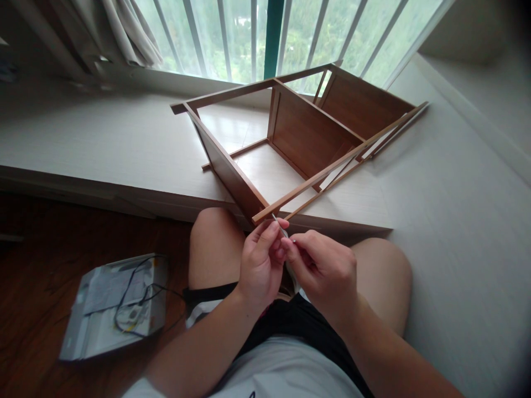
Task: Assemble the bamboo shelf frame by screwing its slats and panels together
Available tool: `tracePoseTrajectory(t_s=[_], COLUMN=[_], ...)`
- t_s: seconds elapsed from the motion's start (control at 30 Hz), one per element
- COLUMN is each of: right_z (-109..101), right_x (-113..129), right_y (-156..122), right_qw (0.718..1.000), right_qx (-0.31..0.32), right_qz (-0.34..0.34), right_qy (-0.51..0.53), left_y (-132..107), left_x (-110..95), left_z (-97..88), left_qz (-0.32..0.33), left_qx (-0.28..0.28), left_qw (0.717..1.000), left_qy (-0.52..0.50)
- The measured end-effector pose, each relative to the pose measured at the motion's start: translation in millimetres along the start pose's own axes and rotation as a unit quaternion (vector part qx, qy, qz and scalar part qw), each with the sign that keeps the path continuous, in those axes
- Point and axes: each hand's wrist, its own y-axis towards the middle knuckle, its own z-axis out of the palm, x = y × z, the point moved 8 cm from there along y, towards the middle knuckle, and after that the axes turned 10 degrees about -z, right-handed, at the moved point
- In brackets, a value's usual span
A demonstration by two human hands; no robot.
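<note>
A wooden shelf frame (315, 138) with brown panels lies on its side on the pale ledge in front of me. Its nearest rail end (259, 215) reaches just above my hands. Between my fingers is a slim metal rod that looks like a hex key (279, 224), its far tip at or very near that rail end; contact is hard to tell. My left hand (261, 262) is closed, thumb and fingers pinching around the shaft. Closed too, my right hand (326, 265) grips the near end, which its fingers mostly cover.
An open pale box (114, 304) holding papers and black cables stands on the dark wood floor (37, 309) at left. The white ledge (103, 138) runs under a barred window (232, 38). A grey curtain (128, 33) hangs at left. My knees flank the frame's near corner.
</note>
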Motion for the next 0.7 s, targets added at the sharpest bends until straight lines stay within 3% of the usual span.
tracePoseTrajectory(t_s=[0.27, 0.4, 0.57, 0.7], right_z=[2, 4, 17, 30], right_x=[-3, -11, -27, -31], right_y=[0, 0, -7, -15], right_qw=[0.999, 0.987, 0.925, 0.856], right_qx=[0.017, 0.006, -0.016, -0.03], right_qz=[0.021, 0.093, 0.231, 0.311], right_qy=[0.018, 0.128, 0.302, 0.411], left_y=[-1, -1, 0, 1], left_x=[-2, -2, -1, -1], left_z=[-0.3, 2.9, 5.1, 3.5], left_qz=[0.001, 0.002, 0.0, 0.004], left_qx=[-0.019, -0.003, 0.014, 0.01], left_qw=[1.0, 1.0, 1.0, 1.0], left_qy=[-0.013, -0.02, -0.02, -0.006])
